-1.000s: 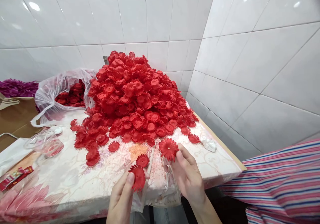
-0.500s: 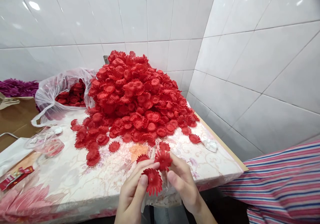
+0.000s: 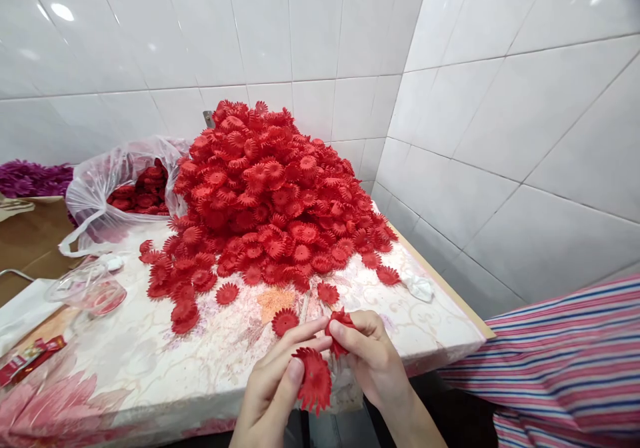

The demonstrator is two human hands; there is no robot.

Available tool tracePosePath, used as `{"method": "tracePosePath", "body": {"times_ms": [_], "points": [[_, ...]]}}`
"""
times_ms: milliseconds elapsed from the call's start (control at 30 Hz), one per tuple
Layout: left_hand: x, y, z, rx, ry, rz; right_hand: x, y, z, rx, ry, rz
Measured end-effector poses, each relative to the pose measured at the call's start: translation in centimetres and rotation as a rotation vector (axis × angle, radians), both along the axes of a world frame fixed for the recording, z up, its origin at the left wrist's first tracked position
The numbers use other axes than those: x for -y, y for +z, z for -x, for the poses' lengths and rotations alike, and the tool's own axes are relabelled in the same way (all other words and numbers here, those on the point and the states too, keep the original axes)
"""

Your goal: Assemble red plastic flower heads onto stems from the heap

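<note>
While your left hand (image 3: 273, 389) pinches one red flower (image 3: 314, 381) and your right hand (image 3: 376, 360) grips a folded flower (image 3: 339, 327) beside it, pairing seems underway: align their centres.

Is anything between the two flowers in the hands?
Nothing visible but fingertips. The right hand pinches the upper flower close above the lower flower in the left hand.
</note>
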State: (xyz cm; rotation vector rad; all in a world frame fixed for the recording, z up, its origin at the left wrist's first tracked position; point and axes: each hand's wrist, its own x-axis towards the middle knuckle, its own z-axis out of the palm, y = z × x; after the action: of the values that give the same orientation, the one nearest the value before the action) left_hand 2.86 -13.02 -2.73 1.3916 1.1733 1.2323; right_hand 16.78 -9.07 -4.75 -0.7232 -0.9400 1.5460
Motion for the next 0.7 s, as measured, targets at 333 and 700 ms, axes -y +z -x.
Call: {"method": "tracePosePath", "body": {"times_ms": [333, 700], "points": [[-0.9, 0.4, -0.6, 0.034, 0.059, 0.047, 0.4, 0.9, -1.4, 0.196, 0.046, -0.155], [-1.0, 0.2, -0.7, 0.084, 0.051, 0.069, 0.7, 1.2, -1.5, 0.294, -0.077, -0.23]]}}
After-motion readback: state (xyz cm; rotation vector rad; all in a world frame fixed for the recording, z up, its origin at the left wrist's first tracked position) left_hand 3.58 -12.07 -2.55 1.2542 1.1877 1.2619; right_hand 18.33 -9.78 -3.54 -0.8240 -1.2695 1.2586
